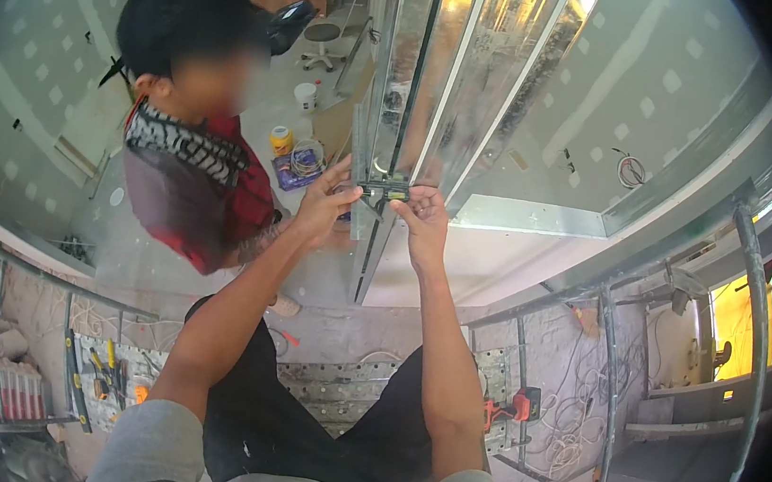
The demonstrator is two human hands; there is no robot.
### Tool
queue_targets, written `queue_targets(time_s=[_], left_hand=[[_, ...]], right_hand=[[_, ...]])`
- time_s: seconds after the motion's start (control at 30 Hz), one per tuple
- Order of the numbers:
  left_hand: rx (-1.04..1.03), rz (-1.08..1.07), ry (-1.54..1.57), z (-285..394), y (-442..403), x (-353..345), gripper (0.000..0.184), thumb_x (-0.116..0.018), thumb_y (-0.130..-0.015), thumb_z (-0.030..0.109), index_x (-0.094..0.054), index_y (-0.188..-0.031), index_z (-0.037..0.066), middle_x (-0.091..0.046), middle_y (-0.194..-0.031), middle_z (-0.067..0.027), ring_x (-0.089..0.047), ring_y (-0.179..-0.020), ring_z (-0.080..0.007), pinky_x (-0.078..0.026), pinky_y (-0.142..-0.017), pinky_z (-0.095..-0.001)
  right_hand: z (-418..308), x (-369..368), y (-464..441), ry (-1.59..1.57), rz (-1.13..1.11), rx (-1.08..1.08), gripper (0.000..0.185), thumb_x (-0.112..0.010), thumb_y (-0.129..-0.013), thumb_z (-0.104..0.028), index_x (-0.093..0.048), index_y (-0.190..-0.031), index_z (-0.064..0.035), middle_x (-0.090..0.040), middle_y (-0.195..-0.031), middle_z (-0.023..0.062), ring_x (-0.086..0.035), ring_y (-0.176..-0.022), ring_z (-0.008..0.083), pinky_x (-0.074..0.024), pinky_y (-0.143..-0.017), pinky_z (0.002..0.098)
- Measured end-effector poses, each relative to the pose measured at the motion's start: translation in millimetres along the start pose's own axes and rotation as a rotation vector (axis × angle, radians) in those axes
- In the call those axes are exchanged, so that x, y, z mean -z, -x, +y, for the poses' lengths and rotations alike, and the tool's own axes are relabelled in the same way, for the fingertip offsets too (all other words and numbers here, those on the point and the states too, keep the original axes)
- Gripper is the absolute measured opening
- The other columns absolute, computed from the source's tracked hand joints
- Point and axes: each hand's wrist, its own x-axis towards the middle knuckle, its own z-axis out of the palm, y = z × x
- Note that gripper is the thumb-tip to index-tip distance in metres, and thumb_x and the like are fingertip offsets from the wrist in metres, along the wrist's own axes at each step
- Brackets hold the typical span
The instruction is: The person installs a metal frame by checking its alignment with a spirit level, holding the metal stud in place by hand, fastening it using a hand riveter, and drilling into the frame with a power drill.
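Both hands meet at a small dark device with yellow-green parts (386, 190), held against upright metal studs (424, 74). My left hand (325, 204) pinches the device's left end between thumb and fingers. On its right end, the thumb and fingers of my right hand (423, 215) are closed. The device lies level across a narrow metal strip (367, 272) that runs down below it. What the device is exactly is too small to tell.
A co-worker (196, 153) in a black cap stands close on the left. Scaffold rails (601, 389) curve round both sides. A red power tool (512, 408) and hand tools (109, 371) lie on the platform (331, 389). Beyond are a yellow tub (281, 141) and a stool (322, 33).
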Motion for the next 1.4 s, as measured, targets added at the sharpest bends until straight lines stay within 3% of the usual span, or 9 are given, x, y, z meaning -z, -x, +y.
queue_targets(time_s=[0.07, 0.13, 0.27, 0.43, 0.53, 0.63, 1.07, 1.4], left_hand=[[0.010, 0.012, 0.010, -1.5, -0.4, 1.5, 0.068, -0.063, -0.097, -0.003, -0.037, -0.158, 0.007, -0.054, -0.139, -0.0079, -0.059, -0.123, -0.0178, -0.052, -0.104, -0.0347], [0.015, -0.031, 0.036, -3.2, -2.8, 4.5, 0.076, -0.066, -0.096, -0.001, -0.029, -0.162, 0.010, -0.052, -0.144, -0.0095, -0.058, -0.125, -0.0215, -0.052, -0.102, -0.0366], [0.007, -0.060, 0.011, -1.7, -3.2, 7.9, 0.078, -0.067, -0.096, 0.001, -0.027, -0.163, 0.012, -0.051, -0.146, -0.0108, -0.060, -0.123, -0.0217, -0.055, -0.098, -0.0359], [0.022, -0.055, 0.022, -3.5, -4.9, 7.6, 0.081, -0.065, -0.098, 0.002, -0.021, -0.164, 0.013, -0.047, -0.151, -0.0145, -0.065, -0.113, -0.0220, -0.059, -0.081, -0.0331], [-0.011, -0.137, 0.025, -5.7, -7.7, 12.0, 0.081, -0.065, -0.098, 0.003, -0.020, -0.164, 0.013, -0.048, -0.150, -0.0146, -0.067, -0.109, -0.0208, -0.059, -0.074, -0.0315], [-0.009, -0.085, 0.034, -8.8, -8.0, 11.7, 0.078, -0.065, -0.098, 0.003, -0.025, -0.163, 0.012, -0.049, -0.150, -0.0136, -0.066, -0.109, -0.0196, -0.059, -0.072, -0.0320], [-0.026, -0.109, 0.076, -12.0, -11.8, 8.7, 0.074, -0.064, -0.097, -0.001, -0.029, -0.161, 0.009, -0.050, -0.148, -0.0131, -0.066, -0.112, -0.0215, -0.062, -0.074, -0.0340], [0.000, -0.069, 0.004, -3.2, -5.9, 4.6, 0.077, -0.065, -0.096, -0.003, -0.027, -0.162, 0.008, -0.047, -0.152, -0.0117, -0.064, -0.113, -0.0205, -0.059, -0.087, -0.0337]], right_hand=[[0.6, 1.8, 0.0, -0.005, -0.005, -0.005, 0.036, -0.075, -0.085, 0.013, -0.055, -0.109, -0.0046, -0.065, -0.094, 0.0025, -0.061, -0.083, 0.0081, -0.0522, -0.078, 0.0230], [0.0, 3.9, 0.2, 0.003, -0.040, -0.009, 0.038, -0.076, -0.084, 0.010, -0.056, -0.113, -0.0047, -0.067, -0.101, 0.0039, -0.064, -0.092, 0.0113, -0.0516, -0.084, 0.0264], [-1.1, 2.3, 0.3, -0.011, -0.040, -0.026, 0.038, -0.076, -0.084, 0.010, -0.056, -0.113, -0.0049, -0.067, -0.101, 0.0042, -0.064, -0.092, 0.0114, -0.0513, -0.084, 0.0266], [0.4, 3.7, -0.1, 0.023, -0.029, -0.022, 0.038, -0.076, -0.085, 0.010, -0.056, -0.114, -0.0057, -0.069, -0.103, 0.0054, -0.064, -0.093, 0.0115, -0.0502, -0.085, 0.0263], [0.2, 2.7, 0.8, 0.041, -0.024, -0.018, 0.038, -0.076, -0.085, 0.009, -0.056, -0.114, -0.0059, -0.069, -0.103, 0.0055, -0.064, -0.093, 0.0116, -0.0497, -0.085, 0.0262], [0.5, 2.9, 0.8, 0.060, -0.020, -0.028, 0.038, -0.076, -0.086, 0.008, -0.056, -0.114, -0.0062, -0.070, -0.103, 0.0054, -0.064, -0.094, 0.0114, -0.0494, -0.085, 0.0261], [-1.6, 5.1, -0.2, 0.030, -0.036, -0.023, 0.037, -0.077, -0.086, 0.006, -0.055, -0.114, -0.0074, -0.071, -0.100, 0.0054, -0.066, -0.089, 0.0122, -0.0502, -0.084, 0.0268], [-5.1, 0.1, 1.7, 0.043, 0.000, -0.016, 0.038, -0.077, -0.085, 0.010, -0.056, -0.112, -0.0051, -0.067, -0.098, 0.0033, -0.061, -0.086, 0.0084, -0.0492, -0.079, 0.0233]])
